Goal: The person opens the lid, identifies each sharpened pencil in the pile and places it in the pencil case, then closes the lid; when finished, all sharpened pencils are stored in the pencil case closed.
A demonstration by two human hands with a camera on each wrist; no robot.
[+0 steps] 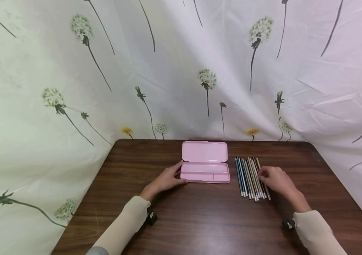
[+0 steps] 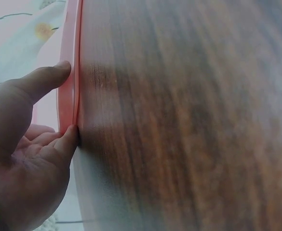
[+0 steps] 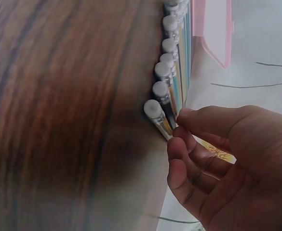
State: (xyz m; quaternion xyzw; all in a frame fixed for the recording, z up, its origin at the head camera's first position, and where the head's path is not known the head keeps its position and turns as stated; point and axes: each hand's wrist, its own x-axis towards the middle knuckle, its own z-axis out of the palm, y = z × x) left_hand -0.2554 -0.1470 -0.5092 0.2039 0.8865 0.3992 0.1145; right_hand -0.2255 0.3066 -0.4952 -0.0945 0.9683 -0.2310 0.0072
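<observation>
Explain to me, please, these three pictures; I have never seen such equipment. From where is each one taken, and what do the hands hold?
There is no robot here, only a person's two bare hands. The wide picture comes from a camera on the person's head, looking forward and down. The two close pictures come from a camera on each wrist, probably the small black devices seen there. On the brown wood-grain table lie an open pink pencil case and, right of it, a row of eraser-tipped pencils. The left hand holds the case at its left end. The right hand pinches the rightmost pencil of the row.
</observation>
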